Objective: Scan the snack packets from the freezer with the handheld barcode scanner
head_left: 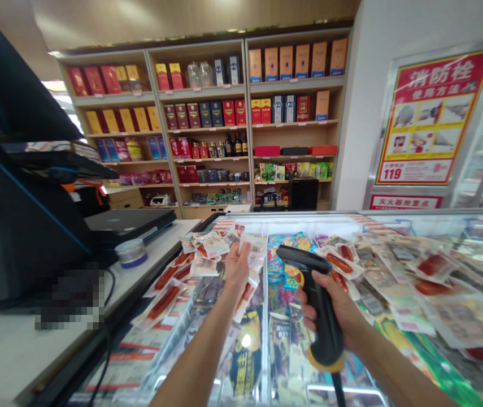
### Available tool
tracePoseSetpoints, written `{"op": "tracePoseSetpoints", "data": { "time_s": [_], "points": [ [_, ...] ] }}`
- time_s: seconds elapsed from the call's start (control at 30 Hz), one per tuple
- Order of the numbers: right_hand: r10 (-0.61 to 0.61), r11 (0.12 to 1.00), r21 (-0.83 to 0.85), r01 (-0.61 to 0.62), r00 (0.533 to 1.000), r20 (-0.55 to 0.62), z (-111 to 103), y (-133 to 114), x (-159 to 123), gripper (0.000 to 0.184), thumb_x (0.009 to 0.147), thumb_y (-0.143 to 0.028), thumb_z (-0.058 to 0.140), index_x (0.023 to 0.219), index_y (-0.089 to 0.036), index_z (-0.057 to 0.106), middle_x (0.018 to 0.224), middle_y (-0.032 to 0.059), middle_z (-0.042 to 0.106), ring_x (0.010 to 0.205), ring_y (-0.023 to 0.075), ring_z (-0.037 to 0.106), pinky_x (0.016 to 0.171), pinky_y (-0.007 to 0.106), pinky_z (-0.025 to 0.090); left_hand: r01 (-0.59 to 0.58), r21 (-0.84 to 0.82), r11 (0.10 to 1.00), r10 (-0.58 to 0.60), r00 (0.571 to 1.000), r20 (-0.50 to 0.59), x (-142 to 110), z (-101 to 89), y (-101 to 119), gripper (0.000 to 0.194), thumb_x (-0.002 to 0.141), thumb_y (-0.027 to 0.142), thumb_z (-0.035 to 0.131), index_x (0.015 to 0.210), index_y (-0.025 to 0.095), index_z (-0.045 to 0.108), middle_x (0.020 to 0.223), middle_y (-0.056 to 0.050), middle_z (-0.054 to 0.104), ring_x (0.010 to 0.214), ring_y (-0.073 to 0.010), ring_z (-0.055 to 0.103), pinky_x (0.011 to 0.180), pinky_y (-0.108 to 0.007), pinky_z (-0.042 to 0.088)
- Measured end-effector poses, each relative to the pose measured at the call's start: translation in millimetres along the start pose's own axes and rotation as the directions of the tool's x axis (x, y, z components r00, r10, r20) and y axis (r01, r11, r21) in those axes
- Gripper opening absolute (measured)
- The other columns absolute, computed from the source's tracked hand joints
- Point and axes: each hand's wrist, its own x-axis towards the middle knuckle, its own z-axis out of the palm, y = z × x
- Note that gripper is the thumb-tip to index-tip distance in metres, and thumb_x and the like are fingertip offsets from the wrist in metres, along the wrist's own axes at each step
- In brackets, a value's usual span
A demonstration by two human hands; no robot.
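Left hand (236, 265) has its fingers closed on a clear pack (257, 250), which sticks out toward two o'clock. Blur hides which way the pack is longest. Just beside it, at three o'clock, is the nose of a black scanner (321, 305). That nose points to ten o'clock, and the grip runs down between five and six. Right hand (345, 314) wraps the grip; the left is nearer to the pack. At three o'clock, more packs (431, 265) lie on the glass (300, 227).
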Motion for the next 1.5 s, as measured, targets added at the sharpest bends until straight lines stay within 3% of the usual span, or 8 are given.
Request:
{"op": "tracePoseSetpoints", "data": {
  "time_s": [0.2, 0.33, 0.47, 0.67, 0.77, 1.0, 1.23, 1.5],
  "points": [
    [-0.001, 1.000, 0.004, 0.001, 0.999, -0.034, -3, -1, 3, 0.027, 0.071, -0.042, 0.047, 0.073, -0.015, 0.053, 0.059, -0.0012, 0.053, 0.040, 0.0057, 0.043, 0.036, 0.019, 0.039, -0.226, 0.333, 0.915, 0.229, 0.973, 0.030, 6, -7.3, 0, 0.024, 0.070, 0.037, 0.046, 0.074, 0.018, 0.059, 0.067, -0.002, 0.058, 0.071, -0.0157, 0.051, 0.065, -0.024, 0.036],
    [-0.043, 0.999, -0.029, 0.041, 0.995, -0.088, -3, -4, 5, 0.026, 0.070, -0.041, 0.049, 0.068, -0.015, 0.052, 0.057, -0.0017, 0.053, 0.039, 0.0058, 0.043, 0.036, 0.019, 0.038, -0.517, 0.690, 0.506, 0.443, 0.842, 0.306, -1, -12.8, 1, 0.023, 0.076, 0.027, 0.039, 0.084, 0.021, 0.060, 0.084, -0.005, 0.061, 0.088, -0.0191, 0.047, 0.084, -0.033, 0.024],
    [-0.043, 0.997, -0.074, 0.034, 0.992, -0.119, -7, -5, 7, 0.028, 0.070, -0.042, 0.048, 0.069, -0.015, 0.053, 0.051, -0.0010, 0.053, 0.039, 0.0070, 0.045, 0.036, 0.020, 0.038, -0.717, 0.669, 0.193, 0.163, 0.696, 0.699, -22, -0.6, -7, 0.019, 0.073, 0.018, 0.042, 0.076, 0.020, 0.060, 0.074, -0.006, 0.062, 0.084, -0.0202, 0.047, 0.081, -0.035, 0.024],
    [-0.082, 0.994, -0.085, 0.070, 0.984, -0.156, -11, -8, 10, 0.024, 0.070, -0.041, 0.048, 0.073, -0.017, 0.051, 0.049, -0.0028, 0.051, 0.038, 0.0072, 0.045, 0.036, 0.020, 0.039, -0.652, 0.753, 0.090, 0.006, 0.756, 0.654, -28, 14.2, -12, 0.022, 0.075, 0.024, 0.038, 0.075, 0.018, 0.059, 0.071, -0.009, 0.059, 0.080, -0.0219, 0.049, 0.070, -0.033, 0.029],
    [-0.098, 0.994, -0.073, 0.087, 0.981, -0.167, -11, -9, 11, 0.022, 0.070, -0.039, 0.049, 0.079, -0.019, 0.050, 0.054, -0.0034, 0.052, 0.037, 0.0065, 0.044, 0.036, 0.020, 0.039, -0.626, 0.766, 0.145, -0.054, 0.768, 0.638, -23, 14.8, -11, 0.020, 0.073, 0.024, 0.041, 0.072, 0.017, 0.059, 0.070, -0.010, 0.060, 0.083, -0.0224, 0.050, 0.075, -0.035, 0.028],
    [-0.057, 0.988, -0.153, 0.028, 0.980, -0.189, -8, -8, 8, 0.024, 0.069, -0.040, 0.050, 0.075, -0.017, 0.051, 0.052, -0.0032, 0.052, 0.037, 0.0067, 0.044, 0.034, 0.020, 0.040, -0.049, 0.633, 0.773, -0.193, 0.932, 0.308, 6, 3.5, -21, 0.009, 0.058, 0.021, 0.052, 0.051, 0.018, 0.053, 0.057, -0.003, 0.058, 0.072, -0.0203, 0.054, 0.067, -0.029, 0.036],
    [-0.013, 0.990, -0.143, -0.011, 0.987, -0.163, -3, 3, 5, 0.027, 0.069, -0.043, 0.050, 0.070, -0.016, 0.051, 0.058, -0.0010, 0.056, 0.039, 0.0065, 0.045, 0.035, 0.020, 0.040, 0.223, 0.237, 0.946, -0.257, 0.959, 0.122, 22, -15.6, -16, 0.014, 0.061, 0.028, 0.049, 0.069, 0.018, 0.054, 0.058, -0.001, 0.059, 0.049, -0.0124, 0.054, 0.048, -0.023, 0.039],
    [0.037, 0.994, -0.101, -0.049, 0.993, -0.110, 1, 4, 1, 0.031, 0.070, -0.045, 0.046, 0.066, -0.015, 0.052, 0.054, -0.0012, 0.054, 0.037, 0.0056, 0.044, 0.035, 0.019, 0.039, 0.268, -0.037, 0.963, -0.263, 0.960, 0.099, 18, -13.0, -7, 0.023, 0.055, 0.031, 0.057, 0.073, 0.017, 0.054, 0.054, 0.002, 0.056, 0.045, -0.0100, 0.051, 0.047, -0.022, 0.040]
  ]
}}
